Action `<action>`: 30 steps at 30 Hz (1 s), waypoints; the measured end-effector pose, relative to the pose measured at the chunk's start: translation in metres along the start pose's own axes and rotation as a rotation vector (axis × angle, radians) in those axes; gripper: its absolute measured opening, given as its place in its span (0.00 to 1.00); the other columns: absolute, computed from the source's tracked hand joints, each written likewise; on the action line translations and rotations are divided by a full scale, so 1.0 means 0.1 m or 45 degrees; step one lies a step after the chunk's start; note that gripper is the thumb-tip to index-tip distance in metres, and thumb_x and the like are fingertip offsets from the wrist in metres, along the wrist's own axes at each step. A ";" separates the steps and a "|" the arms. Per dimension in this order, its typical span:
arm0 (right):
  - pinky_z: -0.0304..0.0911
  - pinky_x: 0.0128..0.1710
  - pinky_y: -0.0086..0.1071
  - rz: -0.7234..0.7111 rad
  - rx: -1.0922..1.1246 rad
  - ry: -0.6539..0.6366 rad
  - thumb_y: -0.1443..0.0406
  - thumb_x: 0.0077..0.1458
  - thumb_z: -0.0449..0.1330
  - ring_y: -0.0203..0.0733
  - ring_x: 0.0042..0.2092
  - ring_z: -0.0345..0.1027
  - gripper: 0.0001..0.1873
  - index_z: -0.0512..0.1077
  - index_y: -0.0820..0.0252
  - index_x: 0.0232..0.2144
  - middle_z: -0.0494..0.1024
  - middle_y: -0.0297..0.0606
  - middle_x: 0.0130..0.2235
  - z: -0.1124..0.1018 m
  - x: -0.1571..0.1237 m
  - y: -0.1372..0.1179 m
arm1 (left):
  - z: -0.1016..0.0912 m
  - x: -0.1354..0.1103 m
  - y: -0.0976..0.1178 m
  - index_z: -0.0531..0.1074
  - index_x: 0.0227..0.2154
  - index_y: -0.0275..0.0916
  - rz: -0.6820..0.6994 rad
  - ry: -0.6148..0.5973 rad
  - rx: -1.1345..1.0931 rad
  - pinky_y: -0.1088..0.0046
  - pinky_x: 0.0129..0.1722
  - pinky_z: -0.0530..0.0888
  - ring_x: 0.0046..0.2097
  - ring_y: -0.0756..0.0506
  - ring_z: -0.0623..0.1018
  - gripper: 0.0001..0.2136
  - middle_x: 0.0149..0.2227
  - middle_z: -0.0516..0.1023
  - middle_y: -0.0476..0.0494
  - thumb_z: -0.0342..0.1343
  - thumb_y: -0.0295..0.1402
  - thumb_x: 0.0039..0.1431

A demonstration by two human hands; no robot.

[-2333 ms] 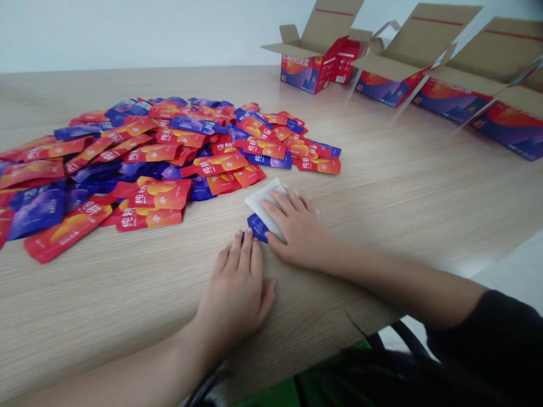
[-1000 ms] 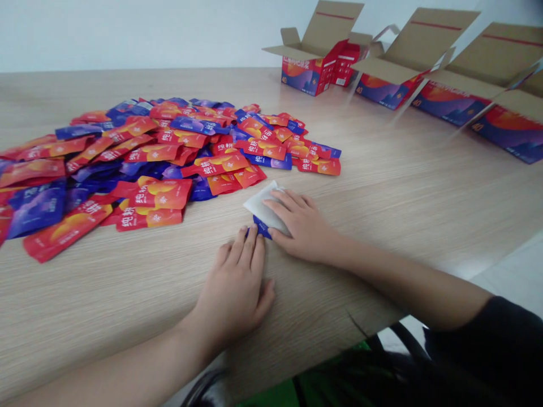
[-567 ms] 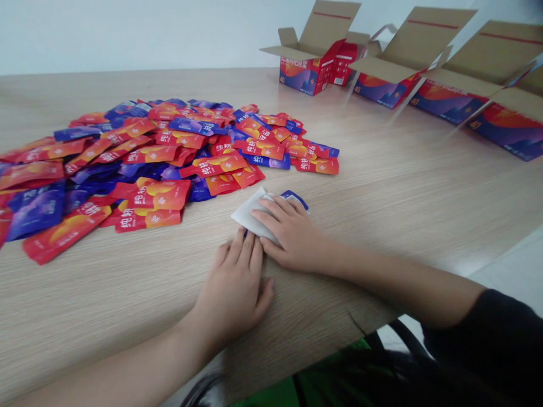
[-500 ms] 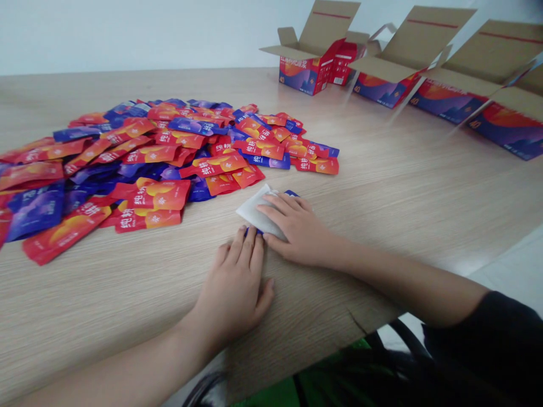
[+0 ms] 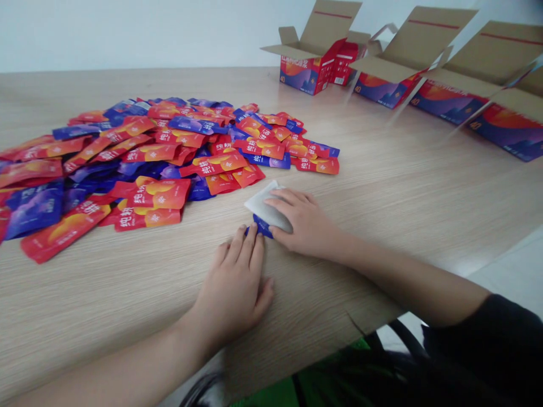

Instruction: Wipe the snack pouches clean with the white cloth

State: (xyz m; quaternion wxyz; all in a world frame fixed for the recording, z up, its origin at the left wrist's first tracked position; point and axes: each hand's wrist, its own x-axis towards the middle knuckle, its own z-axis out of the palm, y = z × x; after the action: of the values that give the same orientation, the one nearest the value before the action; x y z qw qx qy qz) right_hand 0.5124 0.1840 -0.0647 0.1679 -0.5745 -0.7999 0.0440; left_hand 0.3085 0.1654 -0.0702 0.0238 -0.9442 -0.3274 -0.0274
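While the right hand (image 5: 309,226) cups a white packet (image 5: 266,206) lying over a blue sachet (image 5: 262,226) on the tabletop (image 5: 382,226), its grip is loose and low, fingers curved over the top; whether it actually pinches can't be told. The left hand (image 5: 231,294) lies open and flat, fingertips (image 5: 250,251) touching the blue sachet's near edge. Just beyond, a heap of red and blue sachets (image 5: 153,161) printed 纯耕 spreads leftward. Farther off, open cardboard cartons (image 5: 384,90) printed 40 stand in a row.
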 end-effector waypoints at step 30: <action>0.51 0.60 0.51 0.137 -0.095 0.025 0.57 0.63 0.50 0.56 0.63 0.54 0.27 0.65 0.66 0.60 0.64 0.51 0.63 0.02 0.03 0.08 | 0.01 -0.01 0.01 0.61 0.62 0.22 -0.019 -0.011 -0.012 0.48 0.58 0.66 0.66 0.27 0.61 0.30 0.66 0.59 0.23 0.45 0.39 0.61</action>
State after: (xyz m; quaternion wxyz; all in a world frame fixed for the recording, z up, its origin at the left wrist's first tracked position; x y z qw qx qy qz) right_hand 0.5182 0.1894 -0.0680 0.1517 -0.6228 -0.7673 0.0174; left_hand 0.3082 0.1643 -0.0716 0.0178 -0.9419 -0.3344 -0.0248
